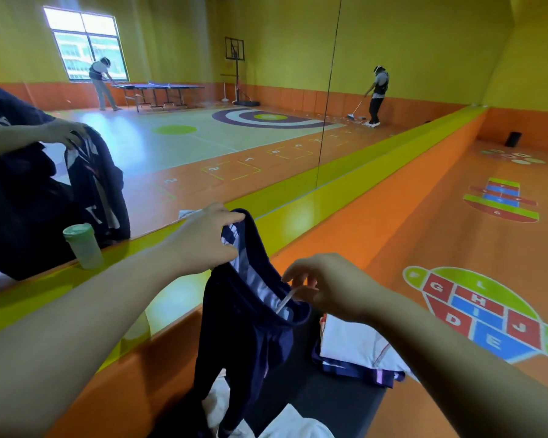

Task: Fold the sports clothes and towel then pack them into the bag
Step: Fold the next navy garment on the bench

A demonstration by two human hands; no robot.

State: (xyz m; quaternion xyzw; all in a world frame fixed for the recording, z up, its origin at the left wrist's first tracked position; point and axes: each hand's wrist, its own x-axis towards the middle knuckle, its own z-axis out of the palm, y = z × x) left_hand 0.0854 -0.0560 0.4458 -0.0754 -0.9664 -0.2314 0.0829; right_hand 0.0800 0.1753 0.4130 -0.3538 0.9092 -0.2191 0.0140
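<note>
Toward six o'clock, navy shorts [244, 327] hang from the left hand [203, 241], which grips the waistband [263, 257]; the right hand [329, 289], at five o'clock, pinches the drawstring [285, 300]. Tuck that cord inside, then level the waistband before folding.

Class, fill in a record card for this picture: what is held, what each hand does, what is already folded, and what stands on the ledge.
held item: navy shorts, hanging unfolded
left hand: grips the shorts' waistband
right hand: pinches the white drawstring
already folded: white shirt, lying to the right
on the yellow ledge: green cup, upright
</note>
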